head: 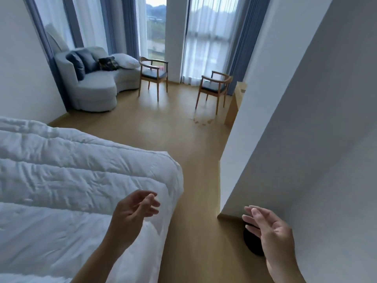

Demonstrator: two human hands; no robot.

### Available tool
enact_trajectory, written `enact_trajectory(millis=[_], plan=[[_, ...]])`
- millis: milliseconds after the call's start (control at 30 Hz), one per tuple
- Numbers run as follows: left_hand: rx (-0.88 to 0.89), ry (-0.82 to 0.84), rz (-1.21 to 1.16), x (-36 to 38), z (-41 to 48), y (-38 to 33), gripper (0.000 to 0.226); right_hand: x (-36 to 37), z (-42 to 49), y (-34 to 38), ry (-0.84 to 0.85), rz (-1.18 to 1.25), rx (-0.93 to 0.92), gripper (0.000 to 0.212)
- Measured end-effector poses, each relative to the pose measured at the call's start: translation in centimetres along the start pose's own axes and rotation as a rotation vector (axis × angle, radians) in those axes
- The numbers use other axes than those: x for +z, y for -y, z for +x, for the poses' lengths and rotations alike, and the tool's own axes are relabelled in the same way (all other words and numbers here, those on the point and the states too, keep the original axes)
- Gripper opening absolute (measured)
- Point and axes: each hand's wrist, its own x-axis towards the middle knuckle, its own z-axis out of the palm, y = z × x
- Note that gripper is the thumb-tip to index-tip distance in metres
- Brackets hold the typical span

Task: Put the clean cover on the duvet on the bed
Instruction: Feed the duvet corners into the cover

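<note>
Duvet (71,170): lay spread, quilted and seemingly bare, across the bed (163,227) to its foot corner, probably laid out for covering.
Clean cover: nowhere in view.
Left hand (134,209): empty, fingers loosely spread, above the bed's side edge.
Right hand (269,227): empty, fingers straight, over the floor (193,180).

**One head-worn lens, tipped forward and down**

A single wide-angle view, riding on the person's head and looking ahead and downward. Both hands sit close under the lens, the left hand (133,213) and the right hand (271,231), with the forearms running off the bottom edge. Left of the left hand, the white duvet (61,170) fills the near corner. Right of the right hand, a wall (306,139) leans in, bowed by the lens. Between the hands the floor (193,201) runs away. Far beyond the fingertips the camera faces two chairs (153,75) and the curtained windows (206,48).
</note>
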Motion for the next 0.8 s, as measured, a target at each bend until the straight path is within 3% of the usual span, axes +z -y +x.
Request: enact_trajectory(millis=[333,467,800], plan=[[0.006,-0.198,0.16,3.4,19.9,1.8,0.025,12.6,26.4,-0.4,0.225,0.021,-0.028,0.016],[0.003,-0.287,0.178,6.6,29.5,3.3,0.014,17.1,38.7,-0.1,0.306,0.044,-0.046,0.015],[-0.036,-0.482,0.199,13.1,51.3,3.1,0.018,29.5,64.2,3.3,0.513,0.086,0.0,0.014]])
